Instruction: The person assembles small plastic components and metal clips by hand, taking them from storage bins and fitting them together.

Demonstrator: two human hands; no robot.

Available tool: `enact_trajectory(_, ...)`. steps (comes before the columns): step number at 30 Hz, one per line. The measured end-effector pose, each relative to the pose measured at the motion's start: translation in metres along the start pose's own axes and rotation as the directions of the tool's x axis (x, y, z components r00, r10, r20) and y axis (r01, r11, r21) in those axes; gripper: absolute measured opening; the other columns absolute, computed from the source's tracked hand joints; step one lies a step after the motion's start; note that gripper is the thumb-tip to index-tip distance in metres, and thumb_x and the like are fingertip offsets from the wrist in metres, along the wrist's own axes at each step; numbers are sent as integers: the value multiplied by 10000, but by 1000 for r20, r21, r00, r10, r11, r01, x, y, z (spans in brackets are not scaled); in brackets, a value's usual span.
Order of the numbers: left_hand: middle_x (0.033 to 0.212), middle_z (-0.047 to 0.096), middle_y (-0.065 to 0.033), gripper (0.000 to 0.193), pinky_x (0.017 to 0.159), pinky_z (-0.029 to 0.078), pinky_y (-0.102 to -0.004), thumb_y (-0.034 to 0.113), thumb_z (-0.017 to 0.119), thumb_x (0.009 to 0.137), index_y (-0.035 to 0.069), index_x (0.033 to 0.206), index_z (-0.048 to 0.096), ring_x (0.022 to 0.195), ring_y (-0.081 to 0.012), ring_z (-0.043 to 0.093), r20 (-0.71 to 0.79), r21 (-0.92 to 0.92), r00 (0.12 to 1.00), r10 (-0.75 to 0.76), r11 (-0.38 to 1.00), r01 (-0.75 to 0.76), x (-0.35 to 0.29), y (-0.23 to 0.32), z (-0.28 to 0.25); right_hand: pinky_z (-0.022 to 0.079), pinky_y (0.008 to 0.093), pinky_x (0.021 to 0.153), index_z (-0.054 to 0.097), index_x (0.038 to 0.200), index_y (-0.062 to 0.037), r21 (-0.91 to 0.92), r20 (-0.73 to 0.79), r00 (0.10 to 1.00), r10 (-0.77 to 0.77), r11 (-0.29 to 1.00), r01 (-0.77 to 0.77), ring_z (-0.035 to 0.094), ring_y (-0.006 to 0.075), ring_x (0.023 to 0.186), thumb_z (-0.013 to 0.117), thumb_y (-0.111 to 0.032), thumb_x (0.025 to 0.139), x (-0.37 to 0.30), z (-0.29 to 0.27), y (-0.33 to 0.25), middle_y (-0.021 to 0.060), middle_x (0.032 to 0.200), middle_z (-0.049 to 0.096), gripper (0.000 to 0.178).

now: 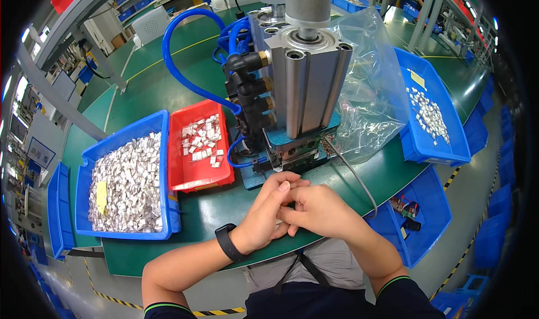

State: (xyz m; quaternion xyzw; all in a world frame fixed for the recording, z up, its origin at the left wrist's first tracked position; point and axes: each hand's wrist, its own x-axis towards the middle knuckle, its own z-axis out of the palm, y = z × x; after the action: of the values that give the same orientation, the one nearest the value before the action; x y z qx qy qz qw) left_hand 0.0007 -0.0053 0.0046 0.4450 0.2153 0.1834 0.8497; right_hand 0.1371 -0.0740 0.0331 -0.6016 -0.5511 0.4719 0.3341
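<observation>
Close together, my two hands meet at the table's near edge, just in front of a pneumatic press. My left hand, below a black wristband, is curled with its thumb raised against the right hand's fingers. Fingers bent inward, my right hand presses over the left palm. A sliver of something whitish shows between them, but the fingers hide what it is. To the left, a red bin holds small white parts with thin leads. Beside it a larger blue bin is heaped with similar parts.
Blue air hoses loop left of the press. A clear plastic bag lies behind its right side. A metal rod juts toward me. Another blue bin of parts stands right, above a lower blue bin holding mixed items.
</observation>
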Motion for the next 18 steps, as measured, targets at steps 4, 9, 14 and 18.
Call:
enact_trajectory(4, 1108, 522, -177, 399, 319, 273, -193, 362, 375, 986, 88, 1269, 311, 528, -196, 549, 31, 20, 998, -55, 998, 54, 0, 3, -1, 502, 247, 548, 644, 857, 36, 329, -48, 995, 85, 942, -65, 685, 146, 619, 622, -108, 864, 2, 2, 18, 95, 721, 666, 145)
enact_trajectory(9, 950, 527, -147, 379, 310, 237, -191, 340, 368, 991, 91, 1269, 298, 511, -175, 530, 41, 56, 997, -64, 997, 62, 0, 0, -1, 512, 229, 544, 615, 885, 61, 292, 33, 998, 55, 954, -62, 692, 169, 658, 596, -33, 864, 2, -1, 15, 91, 720, 656, 98)
enact_trajectory(14, 944, 518, -134, 400, 315, 233, -196, 355, 384, 990, 88, 1276, 300, 502, -157, 510, 46, 15, 995, -92, 996, 91, 0, 1, -1, 476, 230, 520, 635, 871, 50, 408, 8, 999, 49, 912, -48, 659, 135, 601, 631, -53, 846, 3, -8, 13, 74, 717, 659, 106)
enact_trajectory(18, 974, 520, -123, 386, 320, 235, -201, 373, 382, 990, 71, 1231, 382, 489, -147, 490, 12, -36, 993, -115, 993, 116, 0, 1, -1, 346, 177, 398, 638, 896, 39, 735, -145, 989, 21, 672, 93, 494, 30, 462, 652, -74, 861, 3, -19, 35, 12, 636, 600, 119)
